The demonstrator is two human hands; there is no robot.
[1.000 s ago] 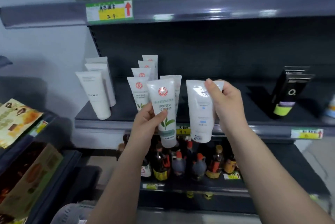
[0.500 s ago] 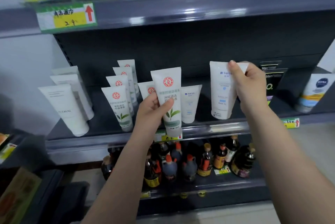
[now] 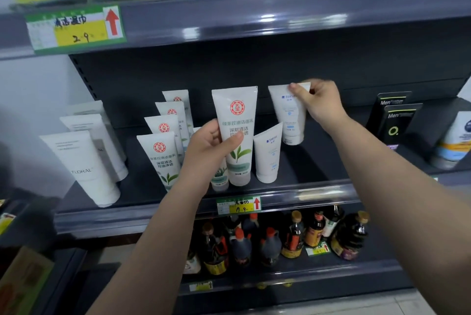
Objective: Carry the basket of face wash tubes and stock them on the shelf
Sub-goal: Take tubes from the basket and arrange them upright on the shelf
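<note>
White tubes in both hands, held up against the dark middle shelf [image 3: 318, 188]; since half a second back, pushed further in, right-hand tube now deeper and behind a matching standing tube [image 3: 268, 154] with the same blue print; left hand [image 3: 209, 146] wrapped round the green-leaf tube [image 3: 237, 133], thumb across its front, cap end down near the shelf front; right hand [image 3: 321, 104] pinching the top seam of the blue-print tube [image 3: 290, 117] between thumb and fingertips, cap hanging just above the shelf floor; red round seal and Chinese characters on the green-leaf tube, same seal on a row of standing tubes [image 3: 163, 154] to the left; "FLORAL" legible on a plain white tube [image 3: 84, 166] further left; "Men" on black boxes [image 3: 396, 120] at right; yellow price tag [image 3: 76, 26] with red arrow and handwritten "2 9" above, smaller tag [image 3: 239, 205] below reading "19" (last figure unclear); blue-print lettering too small to read; basket out of frame; blue-capped tube [image 3: 456, 136] cut by the right edge; dark sauce bottles [image 3: 280, 238] below partly hidden behind the forearms.
</note>
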